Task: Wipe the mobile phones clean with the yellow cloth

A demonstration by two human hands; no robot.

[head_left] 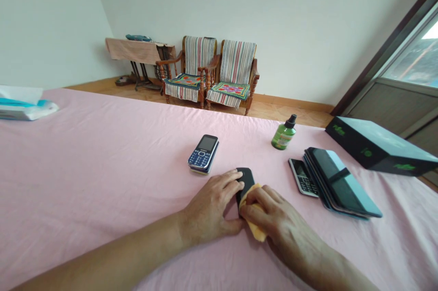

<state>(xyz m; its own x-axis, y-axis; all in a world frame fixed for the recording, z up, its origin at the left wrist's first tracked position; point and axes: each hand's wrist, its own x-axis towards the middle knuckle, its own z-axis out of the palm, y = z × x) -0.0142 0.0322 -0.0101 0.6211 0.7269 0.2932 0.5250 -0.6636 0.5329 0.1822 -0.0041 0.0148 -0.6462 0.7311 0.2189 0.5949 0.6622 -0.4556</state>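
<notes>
Pink cloth covers the table (102, 181) in the head camera's one view, where a person works on a dark phone (247, 178) lying flat just in front of them, near the middle of the table. The left hand (212, 206) braces the phone from its left side, fingers (232, 177) loosely curled with the tips on its upper edge and the thumb tucked against its near end. The right hand (273, 218) has its fingers bent shut around a folded yellow cloth (256, 231), which it presses onto the phone's lower half and right edge. Judging by that grip, the step in hand is the wiping of the phone's face, with the top part uncovered. A further stroke would call for firm bracing from the left hand, so that the phone does not slide on the fabric. A blue keypad phone (203, 153) lies just beyond the hands. To the right stand a green spray bottle (284, 133), a small keypad handset (303, 177) touching a stack of dark-screened devices (342, 184), and a black box (376, 145). A tissue pack (23, 106) sits at the far left edge, and two striped armchairs (212, 74) stand against the wall.
</notes>
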